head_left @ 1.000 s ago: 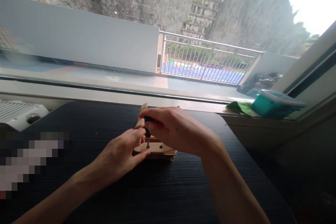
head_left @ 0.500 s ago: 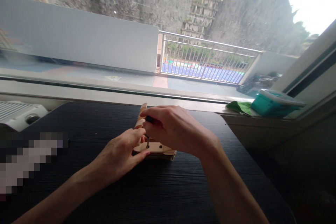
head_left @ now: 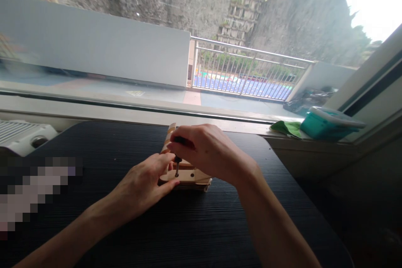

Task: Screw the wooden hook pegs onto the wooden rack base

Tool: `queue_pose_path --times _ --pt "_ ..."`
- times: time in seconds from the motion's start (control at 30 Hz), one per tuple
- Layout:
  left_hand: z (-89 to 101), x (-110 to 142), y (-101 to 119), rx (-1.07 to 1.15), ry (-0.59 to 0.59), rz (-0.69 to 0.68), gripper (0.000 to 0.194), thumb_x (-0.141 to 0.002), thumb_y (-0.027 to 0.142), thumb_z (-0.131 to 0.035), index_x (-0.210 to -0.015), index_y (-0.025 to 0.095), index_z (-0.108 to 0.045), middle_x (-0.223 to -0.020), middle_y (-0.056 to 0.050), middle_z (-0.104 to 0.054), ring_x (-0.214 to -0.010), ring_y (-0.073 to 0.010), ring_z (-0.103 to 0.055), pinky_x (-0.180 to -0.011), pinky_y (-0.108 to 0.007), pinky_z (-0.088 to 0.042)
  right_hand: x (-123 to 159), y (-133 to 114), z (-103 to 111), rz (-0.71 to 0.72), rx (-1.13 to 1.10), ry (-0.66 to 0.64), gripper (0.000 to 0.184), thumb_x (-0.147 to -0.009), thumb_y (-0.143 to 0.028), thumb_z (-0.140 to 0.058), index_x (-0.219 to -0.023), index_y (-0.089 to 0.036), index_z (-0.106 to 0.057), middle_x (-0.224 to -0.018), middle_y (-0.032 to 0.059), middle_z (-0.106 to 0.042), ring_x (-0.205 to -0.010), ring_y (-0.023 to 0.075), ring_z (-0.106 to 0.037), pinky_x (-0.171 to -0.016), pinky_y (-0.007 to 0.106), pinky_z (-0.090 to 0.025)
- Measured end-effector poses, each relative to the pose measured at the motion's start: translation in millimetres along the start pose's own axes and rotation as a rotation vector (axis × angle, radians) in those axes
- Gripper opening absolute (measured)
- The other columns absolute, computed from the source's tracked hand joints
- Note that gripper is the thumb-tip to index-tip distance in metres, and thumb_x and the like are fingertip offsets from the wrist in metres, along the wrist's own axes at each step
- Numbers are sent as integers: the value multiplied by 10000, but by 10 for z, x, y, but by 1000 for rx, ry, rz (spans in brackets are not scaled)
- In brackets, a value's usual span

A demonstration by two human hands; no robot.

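Right hand (head_left: 209,150): covers most of the screwdriver's handle and the far right part of the wooden piece (head_left: 185,177). Screwdriver (head_left: 177,166): tip hidden in a hole. Worktop (head_left: 201,222): near edge out of view. Heater (head_left: 25,136): cut off at left. Pixelated patch: contents unreadable.

The right hand (head_left: 213,150) has rolled over on the screwdriver (head_left: 177,167), its wrist slightly further left, uncovering the dark collar hidden a moment ago.
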State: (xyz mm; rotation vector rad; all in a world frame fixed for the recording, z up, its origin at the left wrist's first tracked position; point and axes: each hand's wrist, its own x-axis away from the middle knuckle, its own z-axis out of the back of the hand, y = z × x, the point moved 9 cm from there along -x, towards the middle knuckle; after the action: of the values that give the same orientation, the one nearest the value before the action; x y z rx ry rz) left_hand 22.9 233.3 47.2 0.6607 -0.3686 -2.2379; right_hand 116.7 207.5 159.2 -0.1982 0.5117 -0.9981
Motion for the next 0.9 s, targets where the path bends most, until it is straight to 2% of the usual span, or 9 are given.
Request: queue_pose_path --times 0.2,0.37,0.63,0.8,0.9 --pt "-5 -12 17 43 -20 12 200 -797 325 -616 -969 231 -574 -957 -4 -663 -861 -184 -641 -757 -280 -485 59 -73 -27 46 -48 -89 195 -880 -165 -507 -967 -179 -680 -764 -9 -616 -651 84 -440 -633 216 -313" --pt "-5 -7 19 -1 -13 3 146 -802 322 -608 -889 220 -550 -898 -4 -646 -779 -172 -624 -703 -274 -474 56 -61 -39 70 -102 -91 195 -917 -186 -498 -1012 -167 -666 -800 1 -637 -680 87 -477 -651 211 -333" --pt "17 -15 29 -21 12 -7 107 -790 302 -601 -810 218 -538 -828 3 -622 -706 -159 -600 -645 -262 -457 7 -9 -43 60 -103 -46 168 -892 -232 -544 -942 -167 -690 -751 -4 -623 -670 93 -480 -616 217 -320" --pt "13 -10 9 7 10 3 147 -792 316 -602 -897 224 -559 -871 1 -639 -756 -167 -622 -668 -259 -469 -18 25 -25 29 -88 -7 175 -883 -254 -549 -936 -176 -696 -792 2 -647 -687 99 -495 -610 225 -323" --pt "15 -11 -3 28 22 9 188 -786 320 -606 -951 237 -578 -887 3 -651 -764 -172 -635 -679 -263 -478 -13 41 -26 18 -101 -17 252 -889 -194 -501 -1058 -186 -688 -885 13 -678 -731 104 -528 -620 222 -335"
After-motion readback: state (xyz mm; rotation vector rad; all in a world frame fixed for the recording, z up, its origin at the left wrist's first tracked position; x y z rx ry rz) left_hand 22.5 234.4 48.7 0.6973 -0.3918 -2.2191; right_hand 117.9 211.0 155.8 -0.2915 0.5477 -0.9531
